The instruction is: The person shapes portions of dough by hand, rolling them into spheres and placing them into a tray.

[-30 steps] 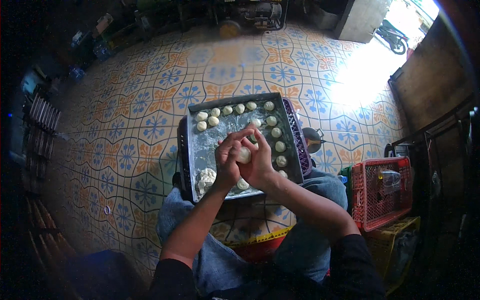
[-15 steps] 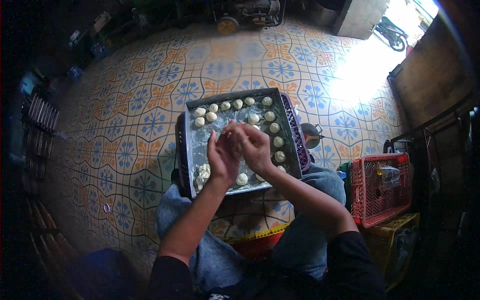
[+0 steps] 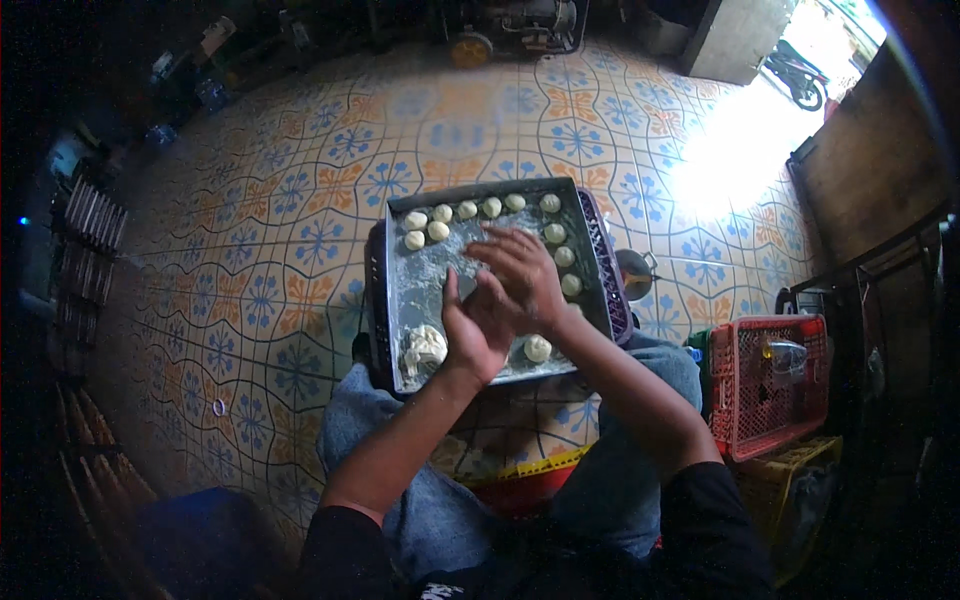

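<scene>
Over a square metal tray (image 3: pixel 395 300) dusted with flour, my two hands meet palm to palm. My right hand (image 3: pixel 525 275) lies across the left one with its fingers stretched and slightly spread. Below it my left hand (image 3: pixel 478 325) is turned up, thumb raised apart; its fingers are partly covered. Whatever may lie between the palms is hidden. Small pale dough balls line the tray's far and right sides, including one dough ball (image 3: pixel 415 220) in the far left corner and another (image 3: pixel 537 348) near the front. An uneven lump of dough (image 3: pixel 427 346) rests in the near left corner.
A purple crate (image 3: pixel 610 270) supports the tray in front of my knees. A pan (image 3: pixel 636 270) stands on the patterned tile floor to its right. Red (image 3: pixel 765 390) and yellow (image 3: pixel 800 480) crates are stacked on the right. A machine (image 3: pixel 510 30) stands at the back.
My right hand has gone from fingers bunched over the left palm to lying stretched across it. The tray and surroundings have shifted slightly right in the view.
</scene>
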The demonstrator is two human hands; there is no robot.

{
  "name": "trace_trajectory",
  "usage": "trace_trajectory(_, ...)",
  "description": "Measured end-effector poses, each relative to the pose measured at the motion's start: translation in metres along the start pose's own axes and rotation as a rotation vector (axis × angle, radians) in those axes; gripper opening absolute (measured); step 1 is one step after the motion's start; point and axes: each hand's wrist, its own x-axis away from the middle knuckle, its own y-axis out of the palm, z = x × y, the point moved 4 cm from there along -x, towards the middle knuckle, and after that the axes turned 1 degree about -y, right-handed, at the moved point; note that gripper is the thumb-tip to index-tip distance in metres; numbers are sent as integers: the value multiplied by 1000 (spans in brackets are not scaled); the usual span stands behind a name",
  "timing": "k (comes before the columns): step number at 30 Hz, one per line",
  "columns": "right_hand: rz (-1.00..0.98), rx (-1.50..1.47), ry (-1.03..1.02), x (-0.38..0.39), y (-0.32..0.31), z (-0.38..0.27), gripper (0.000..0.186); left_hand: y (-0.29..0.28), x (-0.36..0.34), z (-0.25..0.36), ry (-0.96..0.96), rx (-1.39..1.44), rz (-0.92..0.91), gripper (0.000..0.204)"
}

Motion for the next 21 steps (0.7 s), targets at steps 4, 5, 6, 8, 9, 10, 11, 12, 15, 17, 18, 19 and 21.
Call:
trace_trajectory(4,-195,-58,-272,19,8,-22,41,56,-1,-21,119,-261,165,76)
trace_trajectory(5,-168,-48,-201,13,0,-13,39,52,2,-23,131,-258,248,77)
trace_trajectory(6,-141,-37,-129,7,-8,-3,38,46,9,-25,161,-283,392,80)
trace_trajectory(8,-9,-59,3,3,-9,-1,38,26,9,-24,115,-297,220,79)
trace_trajectory(9,-2,-100,25,10,-9,-3,40,24,9,-23,55,-247,235,82)
trace_trajectory(10,8,-152,46,18,-4,-8,42,21,11,-22,1,-202,257,85)
trace_trajectory(11,-63,-17,-78,20,-2,-28,43,22,9,-21,74,-425,135,88)
trace_trajectory(12,-115,-28,-277,21,1,-42,45,24,6,-19,178,-651,24,91)
trace_trajectory(15,-148,85,-178,14,-7,-25,46,20,5,-12,316,-853,206,89)
trace_trajectory(17,-8,119,74,2,-17,1,46,35,7,-21,112,-179,371,76)
trace_trajectory(18,-8,124,77,6,-15,3,46,34,8,-24,107,-177,370,76)
trace_trajectory(19,-20,119,70,7,-14,0,46,35,9,-25,97,-207,329,76)
trace_trajectory(21,-69,36,2,17,4,-19,47,32,8,-22,105,-250,203,78)
